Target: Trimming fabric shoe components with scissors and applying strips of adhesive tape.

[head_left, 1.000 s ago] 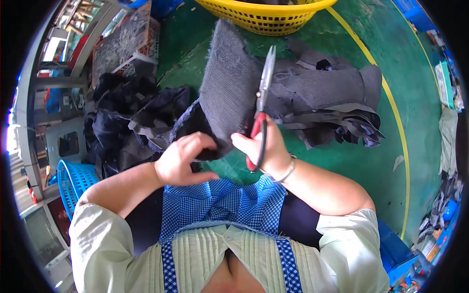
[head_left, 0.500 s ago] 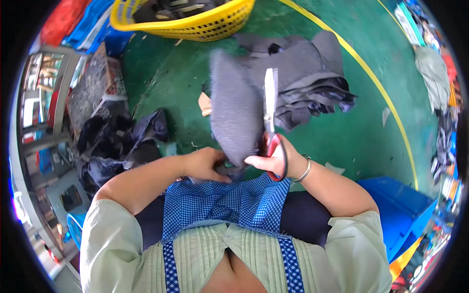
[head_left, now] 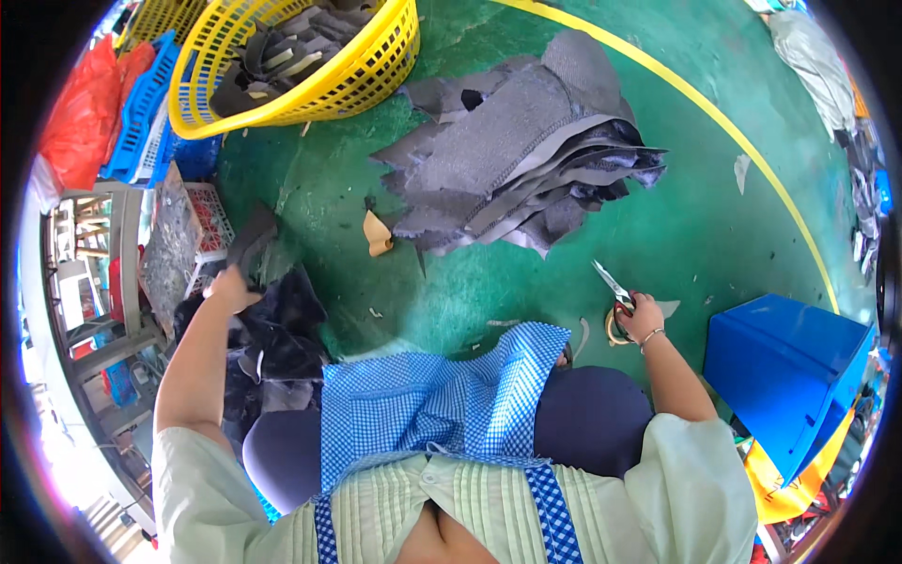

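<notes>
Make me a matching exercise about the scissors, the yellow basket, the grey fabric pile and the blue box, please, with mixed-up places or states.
Things
1. Scissors
2. Yellow basket
3. Grey fabric pile
4. Blue box

Places or states
A. Farthest right of the four
B. Holding dark scraps
C. In the right hand
D. Heaped on the green floor

Pairs: 1-C, 2-B, 3-D, 4-A

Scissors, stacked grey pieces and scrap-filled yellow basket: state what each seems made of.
Scissors: blades likely polished steel, by their bright glint; handles too small to judge.
Stacked grey pieces: probably matt textile, by the grainy surface and limp, ragged edges.
Yellow basket: likely moulded plastic, slightly glossy, by its even colour and regular slots.
</notes>
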The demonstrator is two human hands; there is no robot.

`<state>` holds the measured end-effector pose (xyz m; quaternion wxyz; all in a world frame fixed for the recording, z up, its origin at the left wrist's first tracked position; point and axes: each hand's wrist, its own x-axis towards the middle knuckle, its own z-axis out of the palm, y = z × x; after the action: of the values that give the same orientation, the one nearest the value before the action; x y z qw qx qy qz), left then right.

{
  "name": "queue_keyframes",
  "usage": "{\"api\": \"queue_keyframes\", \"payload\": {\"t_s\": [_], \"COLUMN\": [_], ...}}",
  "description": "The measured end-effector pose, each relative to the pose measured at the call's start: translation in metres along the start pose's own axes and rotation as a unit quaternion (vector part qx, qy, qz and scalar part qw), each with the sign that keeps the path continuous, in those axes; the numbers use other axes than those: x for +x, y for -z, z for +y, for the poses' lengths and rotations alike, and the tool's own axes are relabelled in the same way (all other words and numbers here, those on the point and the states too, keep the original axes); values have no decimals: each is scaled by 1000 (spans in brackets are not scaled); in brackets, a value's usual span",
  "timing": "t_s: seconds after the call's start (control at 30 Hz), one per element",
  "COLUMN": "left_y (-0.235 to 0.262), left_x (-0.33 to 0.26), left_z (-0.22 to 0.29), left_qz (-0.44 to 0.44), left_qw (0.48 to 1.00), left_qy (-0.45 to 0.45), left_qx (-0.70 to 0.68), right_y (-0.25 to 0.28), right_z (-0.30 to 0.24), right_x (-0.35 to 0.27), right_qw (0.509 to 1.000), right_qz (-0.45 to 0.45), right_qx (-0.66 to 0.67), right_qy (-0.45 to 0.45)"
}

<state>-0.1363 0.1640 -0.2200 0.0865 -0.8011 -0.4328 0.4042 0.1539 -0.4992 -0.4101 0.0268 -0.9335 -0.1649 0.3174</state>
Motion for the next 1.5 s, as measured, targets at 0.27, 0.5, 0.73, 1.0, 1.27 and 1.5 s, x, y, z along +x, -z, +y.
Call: {"api": "queue_keyframes", "payload": {"t_s": [0.27,0.5,0.73,1.0,1.27,1.5], "left_y": [184,132,67,-34,-29,-3], "left_x": [-11,49,16,-127,-127,-152], "left_z": [268,364,377,402,373,276], "left_qz": [249,-61,-184,-328,-426,-242], "left_qw": [798,863,824,671,415,637], "left_qy": [-478,-381,-266,-54,-107,-448], "left_qx": [-270,-327,-465,-662,-797,-579], "right_y": [17,138,74,99,67,165], "right_z": [-50,-203,-200,-261,-432,-315], "right_x": [44,111,219,205,171,145], "right_qw": [944,697,747,895,828,809], "right_qz": [143,-81,46,-205,-165,209], "right_qx": [295,703,650,296,-81,227], "right_qy": [-29,-113,-132,263,530,500]}}
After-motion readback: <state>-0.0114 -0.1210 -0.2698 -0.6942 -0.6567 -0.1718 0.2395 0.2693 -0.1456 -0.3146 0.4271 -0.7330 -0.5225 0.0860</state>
